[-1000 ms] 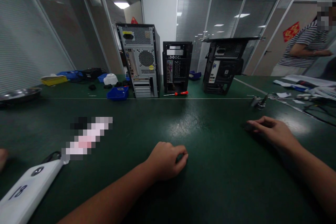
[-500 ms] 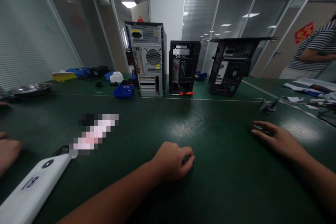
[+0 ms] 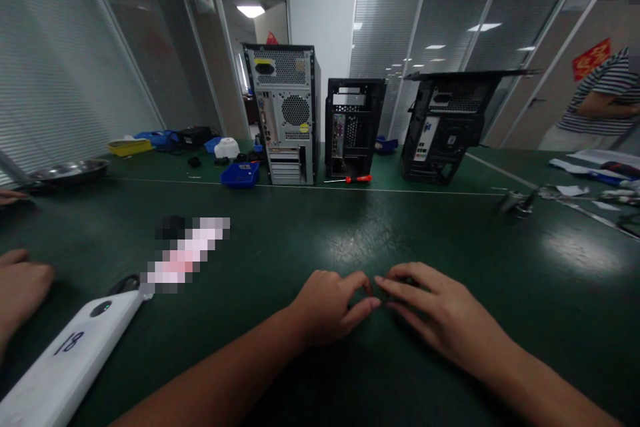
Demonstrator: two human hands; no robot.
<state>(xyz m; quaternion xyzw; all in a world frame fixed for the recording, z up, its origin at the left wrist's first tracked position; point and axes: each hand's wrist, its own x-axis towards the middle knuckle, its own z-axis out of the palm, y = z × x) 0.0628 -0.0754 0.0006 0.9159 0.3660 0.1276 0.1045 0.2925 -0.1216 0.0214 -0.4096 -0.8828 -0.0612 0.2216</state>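
My left hand [image 3: 327, 307] rests low over the green tabletop [image 3: 280, 233], its fingers curled and thumb drawn toward the index finger. My right hand [image 3: 435, 307] lies just right of it, fingers bent and tips close together. The fingertips of both hands almost meet. Anything small between them is hidden or too small to name. Left of my forearm lies a white slab-shaped device [image 3: 75, 353] marked 18, with a dark round spot near its end.
Three computer cases stand behind: a tall grey one [image 3: 293, 113], a black one [image 3: 355, 127] and an opened black one [image 3: 445, 127]. A red-handled screwdriver [image 3: 357, 179] and blue tray [image 3: 240, 175] lie before them. Another person's hand [image 3: 23, 287] is at left; someone in stripes [image 3: 603, 97] stands right.
My right hand has moved left across the table, from far right to beside my left hand. The left hand has barely moved; its thumb reaches slightly farther right.
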